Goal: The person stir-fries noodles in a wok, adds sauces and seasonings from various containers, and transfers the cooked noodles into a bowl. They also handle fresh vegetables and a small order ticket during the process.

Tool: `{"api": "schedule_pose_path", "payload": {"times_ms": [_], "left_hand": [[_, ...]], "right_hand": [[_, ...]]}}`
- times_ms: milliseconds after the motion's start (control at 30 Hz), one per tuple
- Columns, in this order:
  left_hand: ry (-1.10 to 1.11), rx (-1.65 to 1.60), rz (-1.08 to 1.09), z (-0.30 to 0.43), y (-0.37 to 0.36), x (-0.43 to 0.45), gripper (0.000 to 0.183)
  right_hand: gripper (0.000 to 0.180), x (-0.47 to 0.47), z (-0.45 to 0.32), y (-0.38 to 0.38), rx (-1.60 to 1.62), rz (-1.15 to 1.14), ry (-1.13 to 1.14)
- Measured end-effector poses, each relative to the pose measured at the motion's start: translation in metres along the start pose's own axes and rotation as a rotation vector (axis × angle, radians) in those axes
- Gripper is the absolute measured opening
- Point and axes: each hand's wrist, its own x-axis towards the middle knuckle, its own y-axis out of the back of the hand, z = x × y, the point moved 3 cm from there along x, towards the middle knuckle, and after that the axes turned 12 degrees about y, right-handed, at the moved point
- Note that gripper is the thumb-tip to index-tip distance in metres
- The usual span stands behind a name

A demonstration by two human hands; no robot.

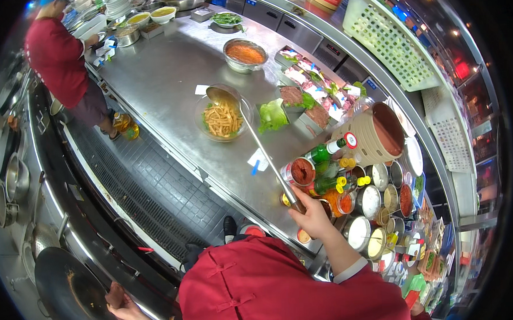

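My right hand grips the handle of a long steel ladle. The ladle's bowl rests at the far rim of a clear bowl on the steel worktop. Inside that bowl lie brownish cooked strips with some green leaves beneath. At the lower left, my left hand is closed around the brown grip of a black wok. A few yellow scraps lie in the wok, which otherwise shows only a brown smear.
Sauce tubs, green bottles and an opened can crowd the right side. Behind them are stacked brown bowls and metal trays of raw meat. A co-worker stands far left near an oil bottle on the floor.
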Motion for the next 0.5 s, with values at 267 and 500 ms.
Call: {"api": "schedule_pose_path", "payload": {"times_ms": [267, 500], "left_hand": [[-0.028, -0.008, -0.015, -0.003, -0.019, -0.042, 0.057], [-0.027, -0.111, -0.171, -0.001, -0.049, -0.06, 0.032]], "right_hand": [[0.067, 0.007, -0.001, -0.012, 0.131, 0.039, -0.009], [0.076, 0.03, -0.081, -0.094, 0.721, -0.445, -0.234]]}}
